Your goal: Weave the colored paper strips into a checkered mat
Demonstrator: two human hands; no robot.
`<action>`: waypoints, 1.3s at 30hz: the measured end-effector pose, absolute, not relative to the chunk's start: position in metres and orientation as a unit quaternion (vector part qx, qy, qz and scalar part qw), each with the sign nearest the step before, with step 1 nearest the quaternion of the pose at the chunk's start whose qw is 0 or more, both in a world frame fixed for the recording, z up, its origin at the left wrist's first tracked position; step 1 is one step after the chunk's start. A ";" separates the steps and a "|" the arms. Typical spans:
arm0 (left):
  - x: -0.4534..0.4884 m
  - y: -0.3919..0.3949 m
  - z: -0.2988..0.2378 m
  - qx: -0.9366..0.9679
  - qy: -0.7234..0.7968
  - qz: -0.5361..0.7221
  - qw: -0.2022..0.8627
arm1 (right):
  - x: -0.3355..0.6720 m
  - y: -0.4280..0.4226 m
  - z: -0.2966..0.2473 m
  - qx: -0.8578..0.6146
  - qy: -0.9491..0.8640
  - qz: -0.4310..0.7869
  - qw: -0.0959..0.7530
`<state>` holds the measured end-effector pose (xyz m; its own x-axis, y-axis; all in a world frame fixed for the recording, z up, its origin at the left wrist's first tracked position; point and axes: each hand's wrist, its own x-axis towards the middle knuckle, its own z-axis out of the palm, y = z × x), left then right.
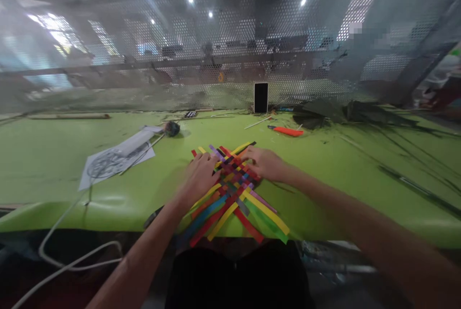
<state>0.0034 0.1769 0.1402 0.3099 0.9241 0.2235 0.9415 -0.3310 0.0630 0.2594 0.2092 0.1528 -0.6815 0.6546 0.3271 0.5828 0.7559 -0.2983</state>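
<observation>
A woven mat of coloured paper strips [232, 193] in red, yellow, green, blue and purple lies on the green table [54, 155], its loose ends hanging over the near edge. My left hand [199, 176] rests on the mat's left side with fingers bent, pressing on the strips. My right hand [264, 162] lies on the mat's upper right part, its fingers curled down onto the strips. Whether either hand pinches a single strip is unclear.
An orange-handled cutter [288, 131] lies behind the mat. A black phone [260, 97] stands upright against the perforated screen. A printed sheet [117, 160] with a thin stick on it lies at left. Dark leaves [342, 112] lie at back right. A white cable [61, 246] hangs off the front edge.
</observation>
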 end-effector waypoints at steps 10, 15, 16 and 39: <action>-0.009 0.171 0.142 -0.814 -0.551 -0.177 -0.046 | 0.297 0.175 0.150 -0.356 -0.892 0.164 0.224; -0.017 0.178 0.141 -0.810 -0.549 -0.192 -0.077 | 0.286 0.178 0.141 -0.349 -0.902 0.110 0.230; -0.020 0.180 0.142 -0.810 -0.544 -0.197 -0.092 | 0.285 0.178 0.141 -0.346 -0.902 0.103 0.235; -0.072 0.227 0.160 -0.769 -0.425 -0.187 -0.440 | 0.234 0.184 0.145 -0.227 -0.916 -0.209 0.256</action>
<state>-0.0716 0.2271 0.1599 0.5698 0.8172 -0.0869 0.4888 -0.2521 0.8352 0.2344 0.1842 0.1455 -0.7654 0.3096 0.5641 0.5234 0.8096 0.2658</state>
